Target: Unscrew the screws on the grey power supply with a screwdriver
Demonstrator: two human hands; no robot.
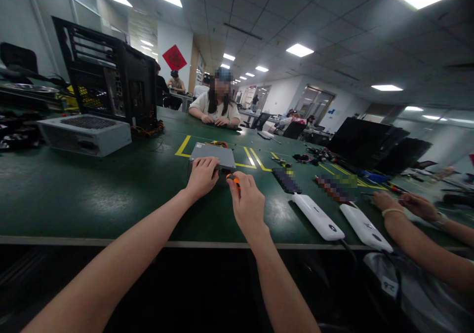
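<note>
A grey metal power supply box (215,154) lies on the dark green table (92,195), inside yellow tape lines. My left hand (202,176) rests on its near left corner, fingers curled over the top edge. My right hand (247,203) is closed around an orange-and-black screwdriver (234,178), whose tip points at the box's near face. The screwdriver's shaft is mostly hidden by my fingers.
Another grey power supply (85,134) and a black computer case (111,76) stand at the left. Two white devices (318,217) lie to the right, near a co-worker's arms (411,224). Cables and tools (314,155) sit further back. A person (217,107) sits opposite.
</note>
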